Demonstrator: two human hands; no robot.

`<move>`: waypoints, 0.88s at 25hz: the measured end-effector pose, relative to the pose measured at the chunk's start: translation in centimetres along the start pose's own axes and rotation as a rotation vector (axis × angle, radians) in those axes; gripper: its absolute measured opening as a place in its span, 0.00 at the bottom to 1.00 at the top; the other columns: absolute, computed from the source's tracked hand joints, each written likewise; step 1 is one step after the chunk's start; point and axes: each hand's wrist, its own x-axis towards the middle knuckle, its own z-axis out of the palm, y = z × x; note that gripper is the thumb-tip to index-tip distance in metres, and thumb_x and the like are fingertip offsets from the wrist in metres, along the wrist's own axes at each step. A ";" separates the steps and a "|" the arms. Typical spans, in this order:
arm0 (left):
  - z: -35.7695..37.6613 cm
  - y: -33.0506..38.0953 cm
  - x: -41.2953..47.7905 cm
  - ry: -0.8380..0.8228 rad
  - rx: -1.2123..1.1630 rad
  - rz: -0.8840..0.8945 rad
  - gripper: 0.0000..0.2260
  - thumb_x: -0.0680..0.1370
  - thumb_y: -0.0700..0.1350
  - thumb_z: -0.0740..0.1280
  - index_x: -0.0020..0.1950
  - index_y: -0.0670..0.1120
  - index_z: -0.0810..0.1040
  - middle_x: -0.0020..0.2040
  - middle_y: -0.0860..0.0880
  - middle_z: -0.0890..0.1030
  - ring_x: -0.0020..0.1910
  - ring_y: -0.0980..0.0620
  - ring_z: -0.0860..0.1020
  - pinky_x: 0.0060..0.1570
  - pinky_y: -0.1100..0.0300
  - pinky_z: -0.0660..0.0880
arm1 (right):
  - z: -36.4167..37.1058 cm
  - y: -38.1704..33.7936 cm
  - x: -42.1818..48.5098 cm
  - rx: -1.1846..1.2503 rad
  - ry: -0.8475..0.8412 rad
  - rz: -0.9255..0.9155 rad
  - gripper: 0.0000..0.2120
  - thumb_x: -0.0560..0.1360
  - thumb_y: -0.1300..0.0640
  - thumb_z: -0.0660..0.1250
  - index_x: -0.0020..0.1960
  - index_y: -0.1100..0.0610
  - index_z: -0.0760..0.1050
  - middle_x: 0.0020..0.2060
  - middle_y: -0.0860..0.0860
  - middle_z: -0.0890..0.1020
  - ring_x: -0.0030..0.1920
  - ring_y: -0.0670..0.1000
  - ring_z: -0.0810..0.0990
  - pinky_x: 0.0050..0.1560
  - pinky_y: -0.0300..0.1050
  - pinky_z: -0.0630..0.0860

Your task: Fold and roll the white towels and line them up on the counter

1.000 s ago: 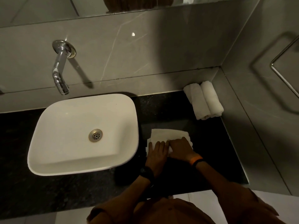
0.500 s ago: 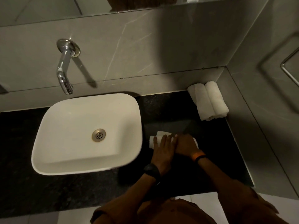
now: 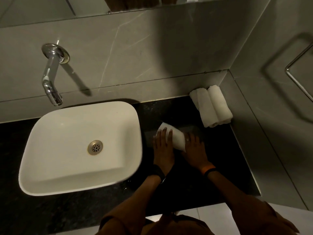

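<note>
A white towel (image 3: 177, 137), rolled into a short cylinder, lies at a slant on the black counter (image 3: 225, 160) just right of the basin. My left hand (image 3: 163, 148) rests over its left end with fingers spread. At the roll's right end sits my right hand (image 3: 194, 148), pressing against it. Two finished towel rolls (image 3: 212, 106) lie side by side in the back right corner, against the wall.
A white rectangular basin (image 3: 79, 146) fills the left of the counter, with a chrome wall tap (image 3: 50, 77) above it. Grey tiled walls close off the back and right. A metal rail (image 3: 298, 65) hangs on the right wall.
The flat folded towel has been rolled away from me into a tight roll. Both hands moved forward with it, and the roll now lies slanted.
</note>
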 end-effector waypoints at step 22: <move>4.0 3.2 17.6 -0.469 0.059 -0.068 0.55 0.68 0.69 0.69 0.78 0.45 0.39 0.80 0.44 0.44 0.78 0.41 0.44 0.75 0.36 0.44 | -4.8 10.5 12.3 -0.045 0.014 -0.048 0.48 0.61 0.39 0.76 0.75 0.46 0.57 0.77 0.54 0.56 0.77 0.60 0.50 0.70 0.68 0.50</move>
